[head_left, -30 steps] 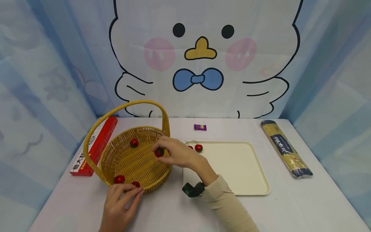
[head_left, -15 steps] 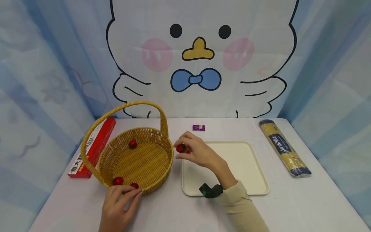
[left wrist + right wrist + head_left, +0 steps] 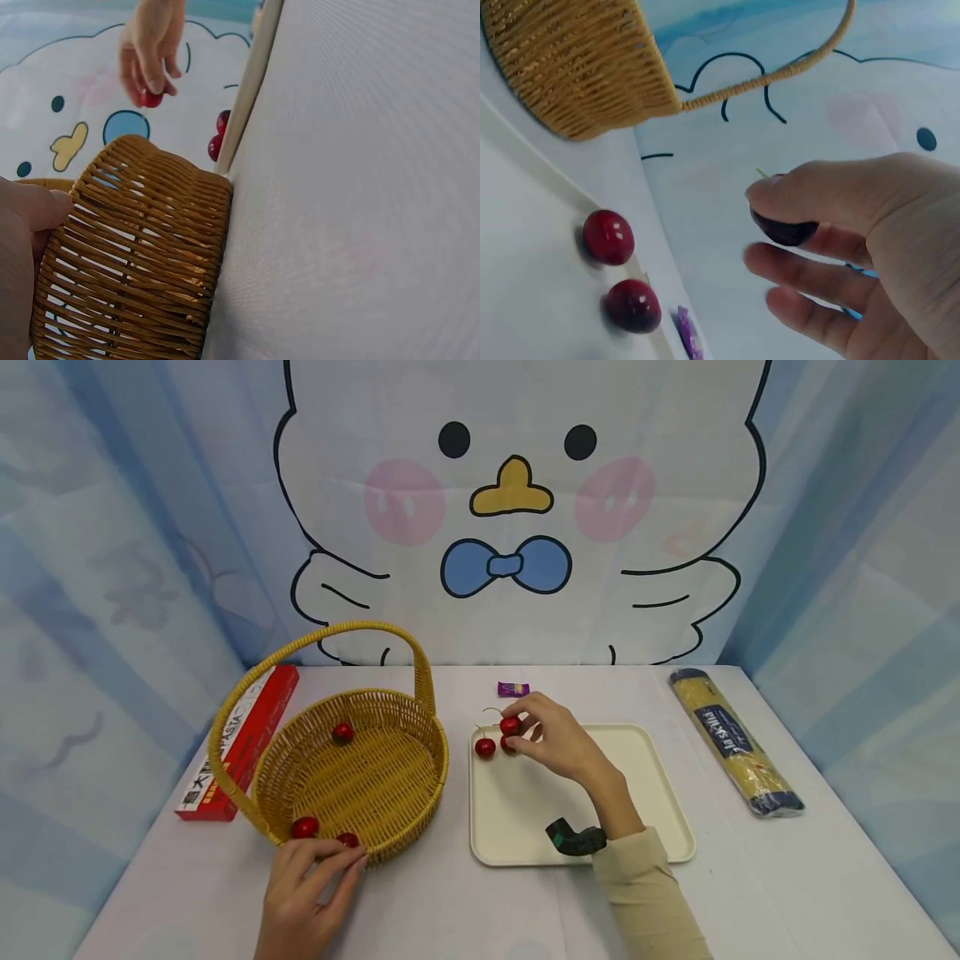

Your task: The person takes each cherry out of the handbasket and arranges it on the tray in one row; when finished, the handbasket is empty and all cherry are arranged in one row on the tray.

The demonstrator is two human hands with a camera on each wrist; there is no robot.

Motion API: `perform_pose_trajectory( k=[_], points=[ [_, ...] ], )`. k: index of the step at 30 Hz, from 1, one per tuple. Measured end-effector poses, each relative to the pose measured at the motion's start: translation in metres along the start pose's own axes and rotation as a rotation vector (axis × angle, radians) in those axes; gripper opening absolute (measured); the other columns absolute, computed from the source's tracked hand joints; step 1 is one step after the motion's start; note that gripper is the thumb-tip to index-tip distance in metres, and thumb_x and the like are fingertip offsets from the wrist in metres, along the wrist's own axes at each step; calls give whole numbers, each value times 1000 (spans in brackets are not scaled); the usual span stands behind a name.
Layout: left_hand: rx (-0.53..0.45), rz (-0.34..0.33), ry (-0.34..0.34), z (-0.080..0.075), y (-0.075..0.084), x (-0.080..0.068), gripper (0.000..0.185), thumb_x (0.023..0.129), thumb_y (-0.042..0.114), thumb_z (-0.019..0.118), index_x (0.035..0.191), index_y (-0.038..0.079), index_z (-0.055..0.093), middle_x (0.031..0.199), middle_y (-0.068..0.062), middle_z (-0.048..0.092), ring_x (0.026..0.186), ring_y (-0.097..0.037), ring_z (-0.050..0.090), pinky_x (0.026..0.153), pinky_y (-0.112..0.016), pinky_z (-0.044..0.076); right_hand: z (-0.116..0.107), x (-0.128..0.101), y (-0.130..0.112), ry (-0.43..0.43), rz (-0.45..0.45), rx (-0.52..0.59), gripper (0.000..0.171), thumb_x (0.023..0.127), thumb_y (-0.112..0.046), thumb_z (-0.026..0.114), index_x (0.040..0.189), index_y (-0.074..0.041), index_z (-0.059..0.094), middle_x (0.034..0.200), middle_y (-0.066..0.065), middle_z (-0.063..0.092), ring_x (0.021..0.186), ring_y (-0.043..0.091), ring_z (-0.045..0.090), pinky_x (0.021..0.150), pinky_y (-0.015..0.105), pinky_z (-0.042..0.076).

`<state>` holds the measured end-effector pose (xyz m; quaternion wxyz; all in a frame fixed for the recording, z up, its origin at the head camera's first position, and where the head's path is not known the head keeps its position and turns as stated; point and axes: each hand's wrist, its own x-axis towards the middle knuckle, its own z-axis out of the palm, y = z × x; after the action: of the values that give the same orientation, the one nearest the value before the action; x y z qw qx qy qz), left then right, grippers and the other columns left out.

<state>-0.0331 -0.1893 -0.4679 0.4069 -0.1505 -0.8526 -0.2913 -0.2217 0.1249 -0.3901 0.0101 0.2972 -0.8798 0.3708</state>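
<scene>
My left hand [image 3: 309, 893] grips the near rim of a yellow wicker basket [image 3: 431, 793], its thumb on the outer wall in the left wrist view. Three red cherries show inside: one cherry [image 3: 342, 732] towards the back, another cherry [image 3: 304, 827] at the near left, and a third cherry [image 3: 348, 840] by my left fingers. Over the back left corner of a cream tray [image 3: 585, 802], my right hand [image 3: 566, 745] pinches a stemmed cherry [image 3: 784, 229] between thumb and finger. Just below it, two cherries lie on the tray, one dark red cherry [image 3: 609, 237] beside another cherry [image 3: 633, 306].
A small purple wrapped candy [image 3: 513, 690] lies behind the tray. At the right is a bag of spaghetti [image 3: 735, 743]; at the left, partly behind the basket, a red pasta box [image 3: 258, 735]. The basket's tall handle [image 3: 360, 626] arches over it.
My right hand has lifted a cherry out of the basket and carried it right, over the tray's back left corner. The left hand keeps its hold on the basket rim.
</scene>
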Motion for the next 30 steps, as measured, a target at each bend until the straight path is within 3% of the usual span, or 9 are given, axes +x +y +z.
perform_pose_trajectory(
  k=[8,18,30],
  points=[
    [-6,13,14,1,-1,0,48,101,44,56,85,6,80,87,-1,65,86,-18,52,83,-29,35,-1,-3,24,28,141,-52,29,87,-8,76,114,-5,65,111,11,62,93,22,66,80,35,54],
    [-4,22,31,2,0,1,49,101,44,56,83,6,80,86,-1,65,85,-19,52,83,-29,36,4,-2,41,-3,329,-74,30,87,-14,77,113,-5,65,108,9,66,90,20,62,79,34,51],
    [-11,26,36,2,-1,1,50,102,45,56,83,5,80,86,-2,65,85,-18,51,83,-27,36,15,1,56,-37,392,-102,30,88,-16,77,113,-4,65,105,9,67,87,19,61,76,34,50]
  ],
)
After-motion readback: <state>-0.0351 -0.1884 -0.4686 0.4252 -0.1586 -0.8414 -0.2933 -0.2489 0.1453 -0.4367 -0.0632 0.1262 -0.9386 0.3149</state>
